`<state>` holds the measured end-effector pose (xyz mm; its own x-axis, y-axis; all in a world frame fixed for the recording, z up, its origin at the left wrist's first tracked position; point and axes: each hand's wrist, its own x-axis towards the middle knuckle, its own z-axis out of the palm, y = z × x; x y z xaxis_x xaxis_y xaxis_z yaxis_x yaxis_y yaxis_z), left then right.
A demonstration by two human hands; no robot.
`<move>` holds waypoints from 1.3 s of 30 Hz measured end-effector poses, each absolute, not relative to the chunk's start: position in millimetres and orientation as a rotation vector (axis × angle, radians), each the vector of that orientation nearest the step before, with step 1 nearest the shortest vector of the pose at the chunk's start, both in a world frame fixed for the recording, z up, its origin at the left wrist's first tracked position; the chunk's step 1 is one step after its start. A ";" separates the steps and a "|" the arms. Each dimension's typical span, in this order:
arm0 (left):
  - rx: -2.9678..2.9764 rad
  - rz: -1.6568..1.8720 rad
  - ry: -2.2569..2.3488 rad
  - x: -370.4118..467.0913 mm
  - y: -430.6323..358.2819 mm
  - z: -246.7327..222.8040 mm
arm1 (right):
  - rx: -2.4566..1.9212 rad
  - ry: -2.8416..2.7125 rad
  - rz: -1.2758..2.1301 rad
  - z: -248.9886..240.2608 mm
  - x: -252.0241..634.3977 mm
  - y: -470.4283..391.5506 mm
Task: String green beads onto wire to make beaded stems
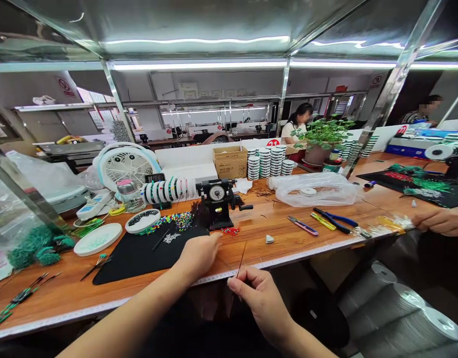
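My right hand [261,298] pinches a thin dark strand [243,258] between thumb and forefinger at the table's front edge. The strand slants up over the wood. My left hand [201,253] rests beside the right end of a black mat [135,258], fingers pointing away; their tips are turned from view, and whatever they hold is hidden. Just behind this hand stands a black hand-cranked machine [216,199] with a round dial. Red beads [230,230] lie at its foot. Colourful beads [181,221] and small white pieces [172,238] lie on the mat.
Right of my hands are a small white piece [269,239], a pink-handled cutter [302,226] and blue-handled pliers [335,219]. Spools [169,191], a fan [126,166] and a plastic bag [318,189] stand behind. Another person's hand [439,221] is at far right.
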<state>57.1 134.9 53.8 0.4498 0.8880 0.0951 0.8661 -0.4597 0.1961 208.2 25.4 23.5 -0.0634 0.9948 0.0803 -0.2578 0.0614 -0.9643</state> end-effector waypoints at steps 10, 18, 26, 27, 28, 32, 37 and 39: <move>2.740 -0.039 1.783 69.8 183.8 49.3 | -0.960 -1.094 1.344 20.5 218.2 13.9; 2.778 0.010 1.761 67.6 168.3 58.7 | -0.991 -1.115 1.357 22.2 217.6 10.0; 2.837 -0.095 1.669 75.1 186.7 49.7 | -1.019 -1.161 1.335 15.4 215.7 8.0; 2.832 -0.107 1.675 75.9 189.5 48.5 | -1.020 -1.161 1.338 14.0 216.0 8.4; 2.825 -0.116 1.683 76.4 191.6 47.6 | -1.023 -1.160 1.342 12.8 216.4 8.8; 2.792 -0.096 1.703 76.9 192.1 48.6 | -1.034 -1.176 1.344 11.0 217.1 9.8; 2.745 0.060 1.699 77.7 182.4 58.7 | -1.029 -1.191 1.358 11.8 215.9 8.4; 2.720 0.118 1.680 78.8 179.0 60.8 | -1.024 -1.191 1.360 12.4 215.7 7.5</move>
<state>78.8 179.0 60.8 0.4461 0.8901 0.0928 0.8944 -0.4472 -0.0097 215.7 7.5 12.4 -0.1246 0.9920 0.0219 -0.1532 0.0026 -0.9882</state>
